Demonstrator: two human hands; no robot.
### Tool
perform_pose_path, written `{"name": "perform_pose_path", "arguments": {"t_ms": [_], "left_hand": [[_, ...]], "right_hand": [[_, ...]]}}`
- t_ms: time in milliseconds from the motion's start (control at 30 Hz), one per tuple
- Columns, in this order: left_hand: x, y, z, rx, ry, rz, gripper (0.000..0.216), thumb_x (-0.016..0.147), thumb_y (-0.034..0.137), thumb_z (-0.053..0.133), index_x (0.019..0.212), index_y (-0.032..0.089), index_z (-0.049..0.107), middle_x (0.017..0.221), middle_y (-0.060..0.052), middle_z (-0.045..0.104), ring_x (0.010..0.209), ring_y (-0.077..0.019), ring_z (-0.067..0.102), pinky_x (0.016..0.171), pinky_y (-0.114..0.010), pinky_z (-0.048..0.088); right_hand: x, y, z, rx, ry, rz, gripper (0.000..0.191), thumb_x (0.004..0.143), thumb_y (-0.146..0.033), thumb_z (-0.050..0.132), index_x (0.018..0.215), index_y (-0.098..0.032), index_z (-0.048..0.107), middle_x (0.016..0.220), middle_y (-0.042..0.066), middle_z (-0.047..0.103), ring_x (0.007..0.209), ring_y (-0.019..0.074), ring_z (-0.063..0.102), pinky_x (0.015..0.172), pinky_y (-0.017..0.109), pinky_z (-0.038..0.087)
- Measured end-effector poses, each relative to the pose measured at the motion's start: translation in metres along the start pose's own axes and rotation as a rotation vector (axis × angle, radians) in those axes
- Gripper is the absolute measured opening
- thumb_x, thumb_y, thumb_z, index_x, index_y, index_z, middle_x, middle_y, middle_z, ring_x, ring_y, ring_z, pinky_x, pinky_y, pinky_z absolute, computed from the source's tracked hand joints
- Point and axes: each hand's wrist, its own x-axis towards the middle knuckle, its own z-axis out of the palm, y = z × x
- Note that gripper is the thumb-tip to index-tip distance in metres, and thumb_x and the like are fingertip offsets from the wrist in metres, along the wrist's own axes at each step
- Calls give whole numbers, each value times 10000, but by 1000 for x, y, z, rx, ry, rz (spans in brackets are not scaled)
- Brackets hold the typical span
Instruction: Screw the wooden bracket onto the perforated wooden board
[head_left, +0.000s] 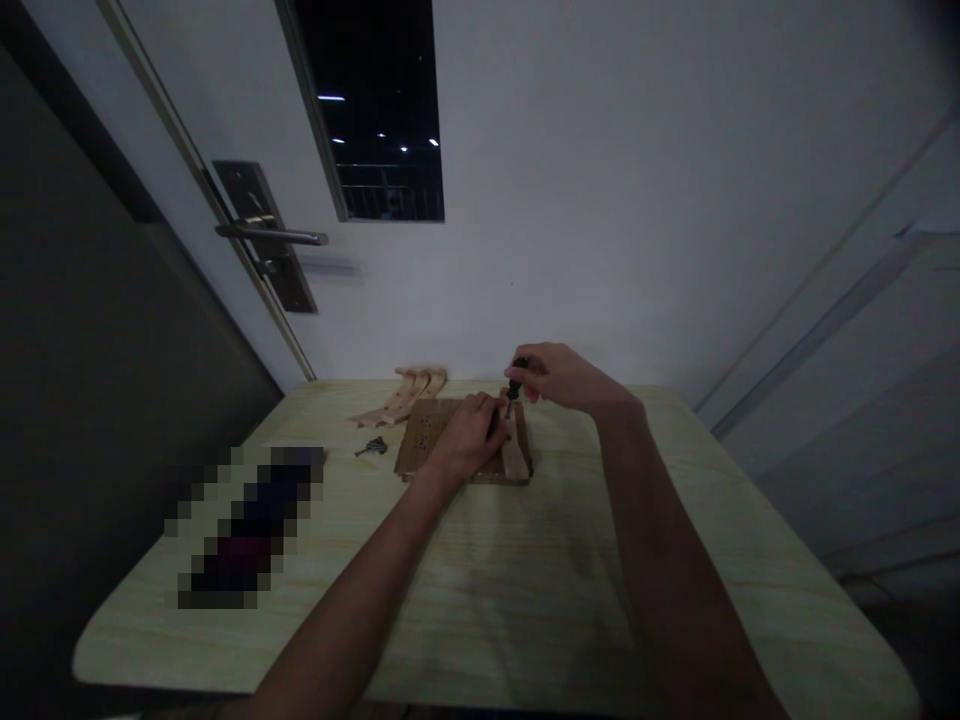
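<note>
Behind your pale table [465, 620] stands a white door [585, 160], with a metal handle [277, 234] at its left and, just right of that, a window [382, 100] showing darkness and a few small lights. From the left on the tabletop, you first have a blurred-out dark item [255, 530], too masked to identify. Next comes a small cluster of metal pieces [377, 445], apparently screws, lying near the left side of a brown board [420, 440]. Curved wooden pieces [412, 390] lie together just beyond the board's far left corner. Your left hand [474, 432] rests over the board with its fingers bent, touching the pale wooden strip [515, 455] that lies across the board's right end; you cannot tell from here whether it grips that strip or only presses on it. Your right hand [551, 376], farthest right, is closed around the black handle of a screwdriver [514, 388], which leans slightly from upright, its tip pointing down at the strip, close beside your left fingers.
</note>
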Motion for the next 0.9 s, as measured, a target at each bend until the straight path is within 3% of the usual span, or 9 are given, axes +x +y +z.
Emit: {"name": "perform_pose_path", "arguments": {"t_ms": [133,333,433,533,733,900], "left_hand": [[0,0,1,13,5,1,193,860,198,476,1038,160,541,1004,-81,558,963,-220,520,874,-390,458],[0,0,2,12,33,28,196,876,211,466,1053,167,538,1016,-78,561,987,-218,515,905,-398,442],[0,1,2,7,22,4,209,875,212,473,1069,162,534,1025,-86,563,990,-220,517,900,-400,445],[0,2,1,6,20,-1,211,881,215,466,1070,154,539,1022,-90,567,988,-219,518,903,-397,442],[0,0,3,5,27,2,212,884,227,460,1069,160,539,1024,-85,564,992,-216,512,914,-393,434],[-1,0,3,-8,15,-14,217,870,221,480,1070,160,538,1019,-85,561,984,-217,514,899,-379,440]], "right_hand": [[-1,2,1,21,-22,11,227,858,-338,527,710,-166,537,604,6,599,527,92,511,516,217,334],[4,5,6,-176,81,10,328,855,-400,522,618,-173,508,602,21,575,534,102,469,526,246,300],[3,5,6,-148,111,43,259,866,-336,510,669,-170,537,591,11,575,513,94,464,531,243,305],[1,5,4,-70,152,-28,157,822,-328,585,760,-185,572,590,-23,572,507,85,462,533,231,308],[2,7,0,-5,189,-101,220,739,-401,679,749,-187,629,552,-32,558,514,94,498,525,225,331],[1,10,-4,23,241,-158,185,780,-347,641,821,-173,686,708,23,650,626,115,563,609,241,397]]}}
